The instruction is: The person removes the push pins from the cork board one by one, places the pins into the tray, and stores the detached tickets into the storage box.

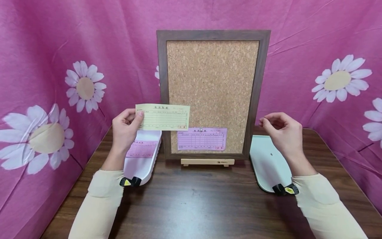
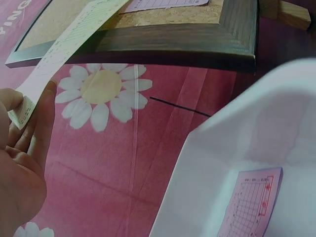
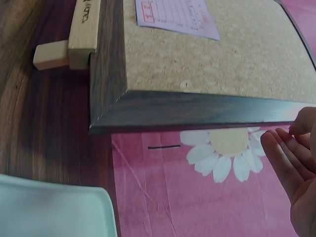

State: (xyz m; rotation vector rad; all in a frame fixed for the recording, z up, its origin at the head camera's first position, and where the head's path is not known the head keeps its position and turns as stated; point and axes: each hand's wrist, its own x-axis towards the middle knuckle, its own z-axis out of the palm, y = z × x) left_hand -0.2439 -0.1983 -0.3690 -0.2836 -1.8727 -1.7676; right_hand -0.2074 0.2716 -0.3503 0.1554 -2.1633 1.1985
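Note:
My left hand (image 1: 126, 127) pinches a pale yellow receipt slip (image 1: 167, 118) by its left end, thumb in front. The slip is held up, overlapping the lower left of a framed cork board (image 1: 212, 86) in the head view. A purple receipt slip (image 1: 203, 141) is fixed low on the cork by a small shiny pin (image 1: 201, 130) at its top edge. My right hand (image 1: 283, 131) is raised just right of the frame, thumb and forefinger together on a tiny thing almost hidden by the fingertips; I cannot tell its kind.
A white tray (image 1: 146, 172) at left holds a pink slip (image 1: 140, 149). The pale green tray (image 1: 264, 169) at right has a tiny dark thing (image 1: 271, 154) in it. A small wooden stand (image 1: 207, 162) supports the board on the brown table (image 1: 185, 205). Behind hangs a pink flowered curtain (image 1: 125, 39).

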